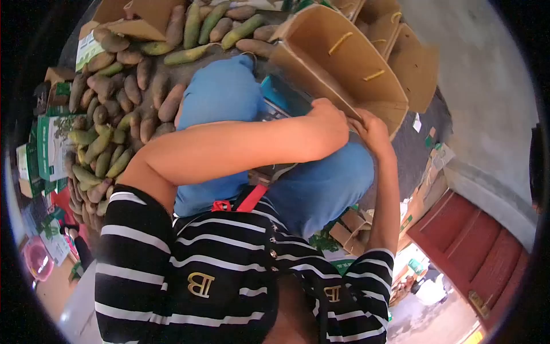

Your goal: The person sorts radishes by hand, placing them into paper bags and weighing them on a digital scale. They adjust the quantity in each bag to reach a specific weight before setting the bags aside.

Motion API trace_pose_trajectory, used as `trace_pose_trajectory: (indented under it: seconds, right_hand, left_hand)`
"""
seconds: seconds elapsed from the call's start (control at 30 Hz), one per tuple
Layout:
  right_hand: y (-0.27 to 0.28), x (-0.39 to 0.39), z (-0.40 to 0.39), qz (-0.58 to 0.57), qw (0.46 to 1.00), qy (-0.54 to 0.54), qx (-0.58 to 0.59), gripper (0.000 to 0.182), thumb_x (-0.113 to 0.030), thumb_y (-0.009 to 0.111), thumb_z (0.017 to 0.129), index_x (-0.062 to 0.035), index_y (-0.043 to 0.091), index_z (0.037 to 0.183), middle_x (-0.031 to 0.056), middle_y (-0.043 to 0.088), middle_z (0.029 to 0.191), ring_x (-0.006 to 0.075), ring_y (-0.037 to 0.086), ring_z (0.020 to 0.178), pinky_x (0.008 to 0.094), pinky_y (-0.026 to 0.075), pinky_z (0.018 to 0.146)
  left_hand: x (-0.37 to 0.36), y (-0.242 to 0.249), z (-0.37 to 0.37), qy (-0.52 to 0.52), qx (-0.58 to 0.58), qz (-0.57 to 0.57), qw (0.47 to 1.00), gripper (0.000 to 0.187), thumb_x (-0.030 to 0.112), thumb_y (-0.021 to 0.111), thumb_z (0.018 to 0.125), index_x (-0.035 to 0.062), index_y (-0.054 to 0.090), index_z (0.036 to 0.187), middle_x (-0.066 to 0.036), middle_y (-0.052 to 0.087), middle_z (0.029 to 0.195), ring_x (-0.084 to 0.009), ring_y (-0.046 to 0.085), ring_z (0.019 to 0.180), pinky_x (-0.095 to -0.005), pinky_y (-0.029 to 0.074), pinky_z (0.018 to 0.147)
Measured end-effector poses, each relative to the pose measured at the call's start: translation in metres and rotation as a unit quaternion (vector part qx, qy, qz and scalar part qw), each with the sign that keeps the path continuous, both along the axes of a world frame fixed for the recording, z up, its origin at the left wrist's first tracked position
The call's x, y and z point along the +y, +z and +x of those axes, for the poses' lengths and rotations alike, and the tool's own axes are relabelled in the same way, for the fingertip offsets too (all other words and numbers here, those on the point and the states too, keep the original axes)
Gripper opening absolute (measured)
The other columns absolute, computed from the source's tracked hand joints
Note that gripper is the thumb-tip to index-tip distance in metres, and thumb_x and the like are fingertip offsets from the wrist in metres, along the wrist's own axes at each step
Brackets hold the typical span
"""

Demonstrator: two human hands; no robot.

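My left hand (331, 127) reaches across my lap with its fingers curled against the near side of an upright open cardboard box (338, 49). What those fingers hold is hidden. Right beside it, my right hand (372, 133) pinches the box's near edge. The box has yellow cord handles (340, 43) on its inner walls, and its visible inside is bare brown card. Under my left forearm, between my knees, lies a blue-and-dark object (283, 94), mostly covered.
Many long green and brownish vegetables (112, 103) lie piled on dark ground sheeting at left and top. More open cardboard boxes (412, 66) stand behind the held one. Printed green-and-white cartons (52, 146) are at far left. A red door (470, 246) stands at lower right.
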State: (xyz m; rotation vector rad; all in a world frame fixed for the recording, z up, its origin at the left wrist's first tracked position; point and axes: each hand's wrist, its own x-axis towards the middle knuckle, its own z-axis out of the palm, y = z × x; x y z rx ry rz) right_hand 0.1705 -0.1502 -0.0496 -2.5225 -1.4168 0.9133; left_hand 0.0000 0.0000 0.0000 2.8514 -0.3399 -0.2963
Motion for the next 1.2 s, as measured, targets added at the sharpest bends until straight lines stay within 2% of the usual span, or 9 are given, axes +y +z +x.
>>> trace_pose_trajectory:
  seconds: [0.07, 0.37, 0.57, 0.77, 0.9, 0.97, 1.0, 1.1, 1.2]
  right_hand:
    - [0.017, -0.005, 0.002, -0.02, 0.999, 0.037, -0.008, 0.042, -0.026, 0.063, 0.08, -0.0059, 0.055, 0.117, 0.0166, 0.057, 0.116, 0.0319, 0.055, 0.107, 0.0398, 0.042, 0.091]
    - [0.098, 0.052, -0.037, 0.012, 0.991, 0.084, -0.103, 0.043, -0.024, 0.061, 0.082, -0.0051, 0.053, 0.12, 0.017, 0.057, 0.116, 0.0344, 0.054, 0.107, 0.0397, 0.043, 0.09]
    - [0.116, 0.08, -0.058, -0.011, 0.971, 0.098, -0.219, 0.039, -0.019, 0.057, 0.085, -0.0076, 0.052, 0.122, 0.0147, 0.058, 0.115, 0.031, 0.057, 0.104, 0.038, 0.045, 0.084]
    - [0.094, 0.068, -0.05, 0.017, 0.981, 0.057, -0.186, 0.042, -0.024, 0.057, 0.085, -0.0061, 0.052, 0.122, 0.0173, 0.057, 0.117, 0.0311, 0.057, 0.105, 0.0366, 0.044, 0.087]
    - [0.054, 0.037, -0.038, 0.048, 0.995, 0.018, -0.088, 0.044, -0.03, 0.059, 0.083, -0.0041, 0.054, 0.118, 0.018, 0.06, 0.11, 0.0336, 0.058, 0.1, 0.0391, 0.046, 0.082]
    - [0.058, 0.061, -0.043, -0.075, 0.997, 0.007, 0.026, 0.045, -0.029, 0.06, 0.084, -0.0027, 0.054, 0.119, 0.0188, 0.063, 0.102, 0.0297, 0.062, 0.096, 0.0354, 0.046, 0.083]
    - [0.055, 0.058, -0.045, -0.048, 0.995, 0.066, -0.051, 0.042, -0.026, 0.06, 0.083, -0.0007, 0.054, 0.116, 0.0202, 0.064, 0.095, 0.034, 0.062, 0.089, 0.0393, 0.048, 0.079]
    - [0.055, 0.063, -0.046, -0.103, 0.992, 0.057, -0.043, 0.078, -0.059, 0.06, 0.075, 0.0058, 0.053, 0.118, 0.0269, 0.057, 0.113, 0.0382, 0.052, 0.111, 0.0403, 0.042, 0.092]
    - [0.048, 0.059, -0.044, -0.109, 0.991, 0.065, -0.051, 0.07, -0.054, 0.06, 0.076, 0.004, 0.054, 0.115, 0.0256, 0.058, 0.11, 0.038, 0.053, 0.108, 0.0411, 0.043, 0.089]
  left_hand:
    - [-0.01, 0.007, 0.006, 0.006, 0.01, -0.004, 1.0, 0.021, 0.013, 0.057, 0.076, 0.0047, 0.069, 0.092, -0.013, 0.065, 0.09, -0.0267, 0.063, 0.086, -0.0391, 0.046, 0.068]
    - [0.001, 0.011, 0.02, -0.002, 0.108, -0.02, 0.994, 0.03, 0.022, 0.064, 0.075, 0.0118, 0.069, 0.102, -0.012, 0.066, 0.104, -0.0317, 0.061, 0.095, -0.0538, 0.044, 0.069]
    - [0.009, 0.015, 0.033, 0.004, 0.154, -0.026, 0.988, 0.037, 0.024, 0.068, 0.072, 0.0096, 0.066, 0.106, -0.012, 0.064, 0.102, -0.0321, 0.06, 0.086, -0.0496, 0.044, 0.067]
    - [0.003, 0.023, 0.037, 0.017, 0.128, -0.019, 0.991, 0.038, 0.024, 0.071, 0.07, 0.0084, 0.066, 0.105, -0.013, 0.064, 0.099, -0.0293, 0.06, 0.085, -0.0453, 0.045, 0.063]
    - [0.047, 0.053, 0.006, 0.027, -0.086, -0.215, 0.972, 0.034, 0.023, 0.067, 0.076, 0.0051, 0.065, 0.105, -0.015, 0.063, 0.098, -0.0288, 0.061, 0.085, -0.0455, 0.047, 0.068]
    - [0.054, 0.05, -0.007, 0.031, -0.117, -0.297, 0.947, 0.035, 0.024, 0.066, 0.077, 0.0047, 0.064, 0.106, -0.015, 0.063, 0.097, -0.0287, 0.061, 0.085, -0.045, 0.047, 0.068]
    - [0.053, 0.047, -0.011, 0.031, -0.124, -0.327, 0.936, 0.035, 0.024, 0.066, 0.077, 0.0045, 0.064, 0.106, -0.015, 0.063, 0.097, -0.0286, 0.061, 0.084, -0.0447, 0.047, 0.068]
    - [0.049, 0.041, -0.016, 0.04, -0.14, -0.382, 0.912, 0.036, 0.025, 0.065, 0.078, 0.0039, 0.063, 0.107, -0.015, 0.063, 0.096, -0.0284, 0.06, 0.083, -0.044, 0.047, 0.067]
    - [0.052, 0.027, -0.03, 0.067, -0.135, -0.402, 0.903, 0.037, 0.027, 0.064, 0.078, 0.0034, 0.062, 0.107, -0.015, 0.063, 0.095, -0.0281, 0.06, 0.082, -0.0432, 0.047, 0.067]
